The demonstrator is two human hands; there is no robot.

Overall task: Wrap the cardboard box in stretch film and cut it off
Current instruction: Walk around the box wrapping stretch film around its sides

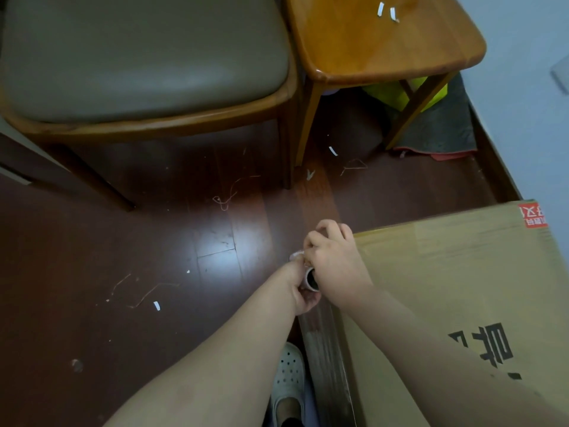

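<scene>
A large cardboard box (462, 288) with black print and a red label stands at the right, clear stretch film (323, 343) lying over its left side. Just off the box's near-left corner, my left hand (300, 295) grips the stretch film roll (311, 280), whose open core end faces up. My right hand (331, 257) is above the roll, its fingers curled and pinching a bunched bit of film (296, 255) at the roll's top. The rest of the roll is hidden by both hands.
A padded wooden chair (138, 72) and a wooden stool (385, 41) stand ahead on the dark wood floor (123, 272), which has paper scraps and threads on it. A white wall (523, 103) runs along the right. My white shoe (288, 383) is below the hands.
</scene>
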